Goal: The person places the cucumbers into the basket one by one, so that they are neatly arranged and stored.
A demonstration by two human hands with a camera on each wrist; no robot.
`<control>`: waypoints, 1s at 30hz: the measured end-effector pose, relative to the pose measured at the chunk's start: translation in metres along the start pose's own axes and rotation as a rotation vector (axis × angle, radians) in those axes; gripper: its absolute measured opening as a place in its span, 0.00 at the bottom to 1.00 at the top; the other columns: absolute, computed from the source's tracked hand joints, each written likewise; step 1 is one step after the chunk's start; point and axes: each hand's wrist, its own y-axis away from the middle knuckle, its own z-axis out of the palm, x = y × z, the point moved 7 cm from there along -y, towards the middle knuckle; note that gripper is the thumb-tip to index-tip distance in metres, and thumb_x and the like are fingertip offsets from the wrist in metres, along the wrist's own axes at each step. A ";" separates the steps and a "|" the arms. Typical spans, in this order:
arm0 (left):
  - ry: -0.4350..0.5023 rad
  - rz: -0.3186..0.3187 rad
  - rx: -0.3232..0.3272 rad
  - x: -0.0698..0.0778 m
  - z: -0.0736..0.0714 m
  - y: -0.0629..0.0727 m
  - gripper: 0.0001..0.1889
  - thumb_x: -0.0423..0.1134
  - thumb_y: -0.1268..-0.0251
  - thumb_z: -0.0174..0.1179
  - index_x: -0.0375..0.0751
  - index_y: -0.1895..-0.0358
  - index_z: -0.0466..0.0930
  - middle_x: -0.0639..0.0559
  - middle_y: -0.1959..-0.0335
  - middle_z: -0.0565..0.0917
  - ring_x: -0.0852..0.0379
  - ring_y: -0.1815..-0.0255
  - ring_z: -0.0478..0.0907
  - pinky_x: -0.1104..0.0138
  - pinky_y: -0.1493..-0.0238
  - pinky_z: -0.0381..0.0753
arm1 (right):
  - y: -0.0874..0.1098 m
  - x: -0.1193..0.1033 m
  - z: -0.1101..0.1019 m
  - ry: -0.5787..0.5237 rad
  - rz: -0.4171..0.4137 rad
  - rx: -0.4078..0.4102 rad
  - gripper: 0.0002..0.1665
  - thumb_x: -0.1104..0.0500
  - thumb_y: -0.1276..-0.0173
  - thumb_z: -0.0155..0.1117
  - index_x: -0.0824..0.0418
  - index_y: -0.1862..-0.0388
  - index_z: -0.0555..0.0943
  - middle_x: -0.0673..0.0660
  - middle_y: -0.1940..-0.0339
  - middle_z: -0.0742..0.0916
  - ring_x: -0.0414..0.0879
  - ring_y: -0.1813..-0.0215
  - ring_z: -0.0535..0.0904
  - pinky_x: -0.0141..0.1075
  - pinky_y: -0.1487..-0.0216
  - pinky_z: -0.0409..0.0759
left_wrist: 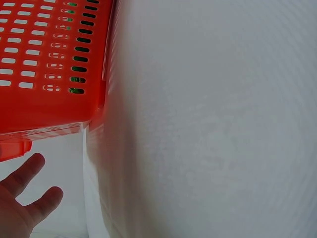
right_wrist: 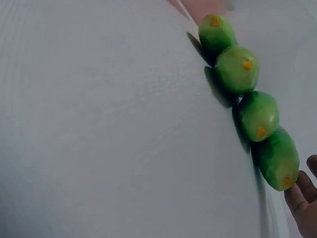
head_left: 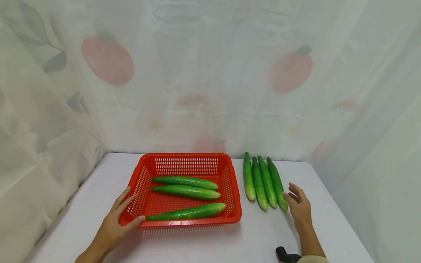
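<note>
A red plastic basket point(head_left: 187, 223) with slotted walls stands on the table. Three green cucumbers point(head_left: 185, 191) lie crosswise inside it. At the basket's front left corner, my left hand point(head_left: 110, 228) has its fingers spread, with the thumb by the front rim; whether it touches is unclear. The left wrist view shows two of its fingertips point(left_wrist: 47, 201) below the basket wall. Several more cucumbers point(head_left: 268, 182) lie side by side to the right of the basket. Beside the rightmost one point(right_wrist: 277, 158) is my right hand point(head_left: 300, 208), fingers loosely bent, a fingertip at or very near its pale end.
A white cloth covers the table point(head_left: 256, 237). Pale curtains with fruit prints point(head_left: 210, 80) hang behind and along both sides, close to the table's edges. A black device point(head_left: 287, 255) is on my right wrist.
</note>
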 end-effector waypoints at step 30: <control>0.060 0.027 0.008 -0.002 0.000 0.000 0.36 0.44 0.44 0.71 0.41 0.31 0.68 0.58 0.24 0.52 0.65 0.30 0.50 0.39 0.48 0.63 | -0.014 0.023 0.013 0.204 0.008 -0.066 0.33 0.64 0.32 0.61 0.64 0.30 0.65 0.70 0.34 0.70 0.63 0.34 0.65 0.51 0.35 0.61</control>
